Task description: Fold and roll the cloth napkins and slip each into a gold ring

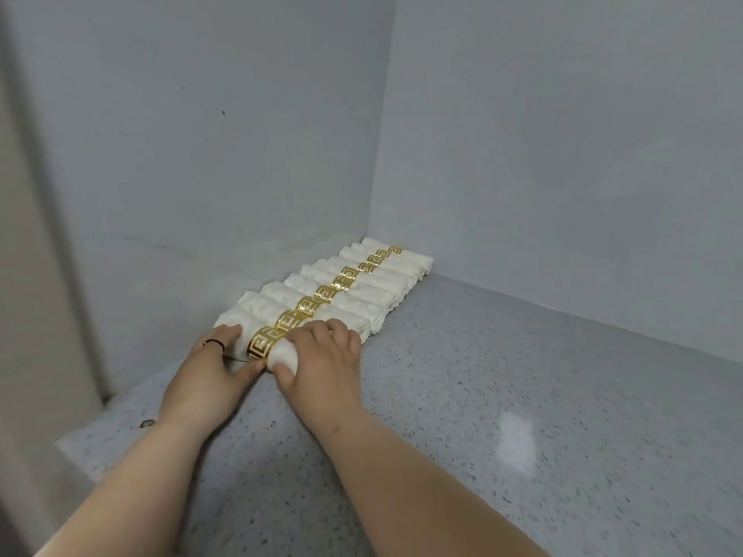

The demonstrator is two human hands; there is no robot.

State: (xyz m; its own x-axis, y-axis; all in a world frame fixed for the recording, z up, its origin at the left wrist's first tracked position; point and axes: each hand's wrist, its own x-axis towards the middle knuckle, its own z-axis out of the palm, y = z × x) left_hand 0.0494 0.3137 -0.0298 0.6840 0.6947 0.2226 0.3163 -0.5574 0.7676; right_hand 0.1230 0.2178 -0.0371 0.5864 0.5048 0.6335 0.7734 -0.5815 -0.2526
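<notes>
- Left hand (209,365): fingers curled over the left end of the nearest cream rolled cloth napkin (283,355), centre-left of frame.
- Right hand (321,351): gripping its right end.
- Gold fret-pattern ring (261,344): around that napkin, between the hands.
- Row of ringed napkins (345,291): touching, on the speckled grey counter (482,396).

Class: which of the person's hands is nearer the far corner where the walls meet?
Right. The right hand grips the nearest napkin's corner-side end; the left hand holds its other end.
</notes>
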